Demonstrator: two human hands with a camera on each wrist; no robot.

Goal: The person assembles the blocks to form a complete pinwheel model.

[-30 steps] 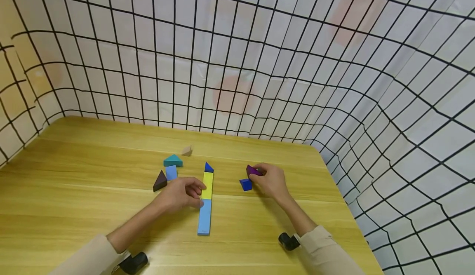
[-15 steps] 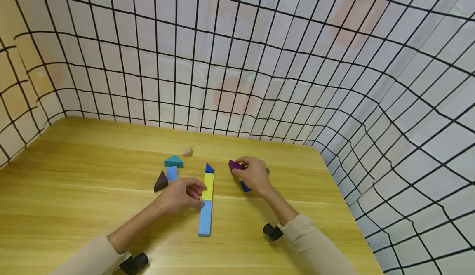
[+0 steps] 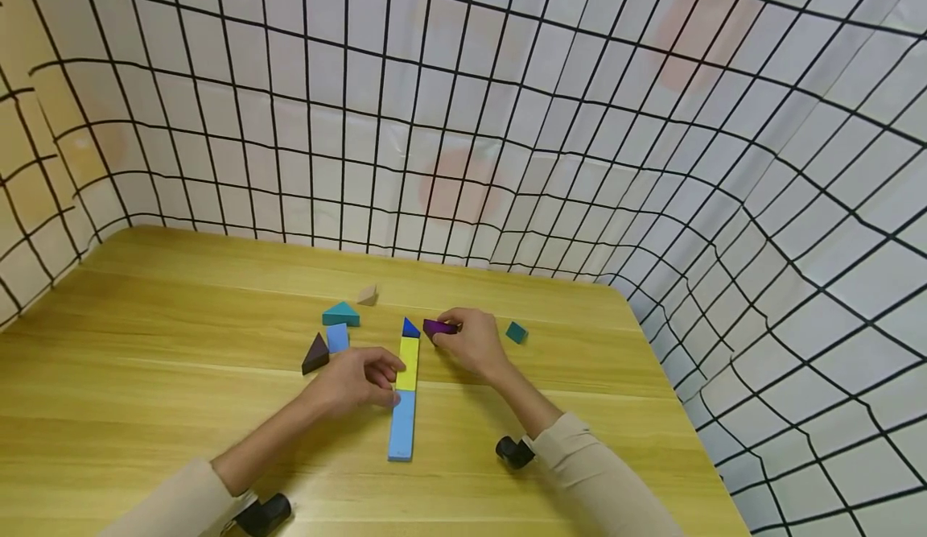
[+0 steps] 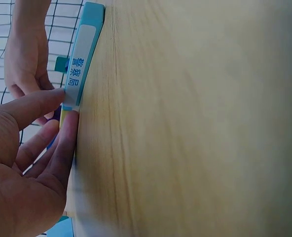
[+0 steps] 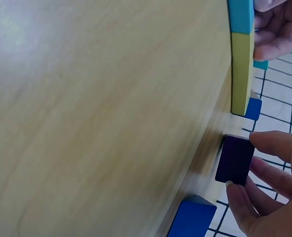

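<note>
My right hand (image 3: 474,342) pinches a purple wedge-shaped block (image 3: 438,328) between thumb and fingers, just right of a small blue triangular block (image 3: 410,328). That triangle tops a straight row, followed by a yellow block (image 3: 409,364) and a long light blue block (image 3: 401,428) with a white label printed with characters (image 4: 78,66). My left hand (image 3: 355,380) lies along the row's left side, its loosely bent fingers touching near where yellow meets light blue. In the right wrist view the purple block (image 5: 235,159) is apart from the row. Another blue block (image 5: 191,217), hidden in the head view, stands nearby.
Left of the row lie a teal triangular block (image 3: 340,314), a small light blue block (image 3: 337,337) and a dark triangular block (image 3: 315,354). Behind them is a tan block (image 3: 368,295). A dark green block (image 3: 517,332) sits at right. Gridded fabric (image 3: 463,118) walls the wooden table (image 3: 181,320).
My right hand has carried the purple block leftward to the row's far end, uncovering the dark green block and covering the loose blue one. My left hand has stayed beside the row.
</note>
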